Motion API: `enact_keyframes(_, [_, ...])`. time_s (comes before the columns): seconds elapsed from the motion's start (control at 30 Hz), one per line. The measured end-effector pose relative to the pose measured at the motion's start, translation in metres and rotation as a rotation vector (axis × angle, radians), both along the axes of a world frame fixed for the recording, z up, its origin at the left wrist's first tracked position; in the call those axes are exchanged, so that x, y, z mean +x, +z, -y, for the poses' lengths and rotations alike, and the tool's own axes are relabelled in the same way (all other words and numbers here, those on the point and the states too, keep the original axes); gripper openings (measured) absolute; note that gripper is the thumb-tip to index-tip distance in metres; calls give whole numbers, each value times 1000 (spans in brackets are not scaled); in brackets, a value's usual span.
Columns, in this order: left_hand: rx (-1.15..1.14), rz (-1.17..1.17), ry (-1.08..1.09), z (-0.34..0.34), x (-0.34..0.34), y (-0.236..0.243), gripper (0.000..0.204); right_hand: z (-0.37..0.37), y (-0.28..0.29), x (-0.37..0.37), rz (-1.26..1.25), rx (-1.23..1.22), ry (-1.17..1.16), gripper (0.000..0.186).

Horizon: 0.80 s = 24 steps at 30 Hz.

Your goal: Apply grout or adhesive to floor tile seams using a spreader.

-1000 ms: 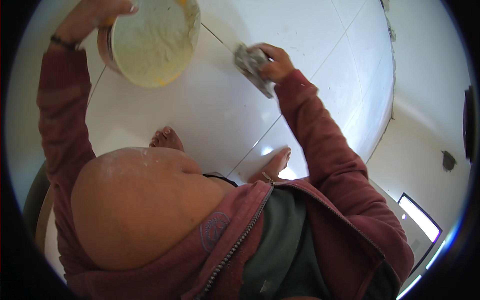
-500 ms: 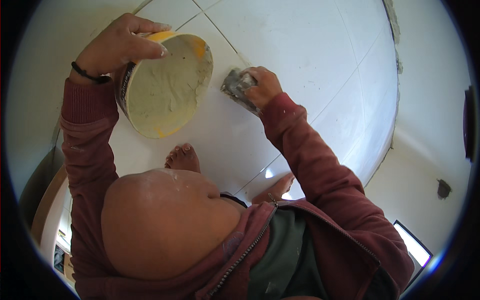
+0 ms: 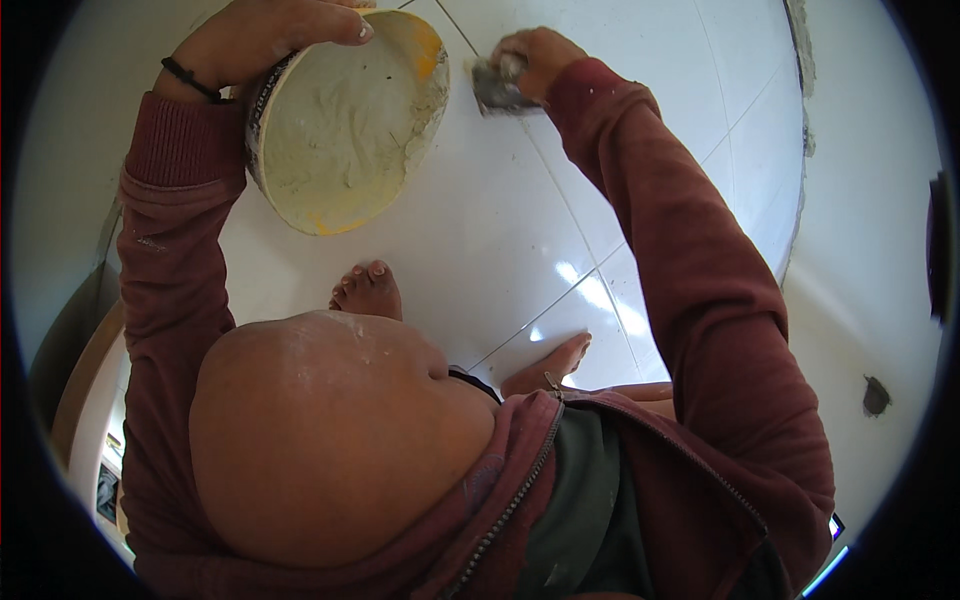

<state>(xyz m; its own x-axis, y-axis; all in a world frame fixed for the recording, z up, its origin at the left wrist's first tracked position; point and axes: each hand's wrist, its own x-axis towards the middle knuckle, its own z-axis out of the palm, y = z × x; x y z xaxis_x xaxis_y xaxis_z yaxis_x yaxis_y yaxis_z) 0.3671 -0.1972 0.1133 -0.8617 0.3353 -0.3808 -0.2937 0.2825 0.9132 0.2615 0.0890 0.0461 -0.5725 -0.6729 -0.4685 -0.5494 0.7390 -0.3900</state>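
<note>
Right hand, grey tool shifted farther from feet; tool grasped over tiles. Left hand clutches tilted bucket, pale paste inside.

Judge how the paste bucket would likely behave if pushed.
The bucket probably feels weighty, given the paste covering its inside. It could swing or tip, since the left hand grips one side of its rim. Its round body might roll if laid sideways.

The bare right hand now holds the flat, grey, paste-smeared scraper at two o'clock from the round, yellow-streaked bucket, against four a second ago.
</note>
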Motion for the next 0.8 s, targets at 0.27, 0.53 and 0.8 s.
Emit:
enact_keyframes(0.27, [23,0,56,-1,2,4,49,-104,30,58,294,291,76,28])
enact_keyframes(0.53, [21,9,34,-3,1,5,49,1,10,50,-32,-158,-387,29])
enact_keyframes(0.8, [29,4,20,-2,7,6,46,13,6,69,-233,-202,-392,27])
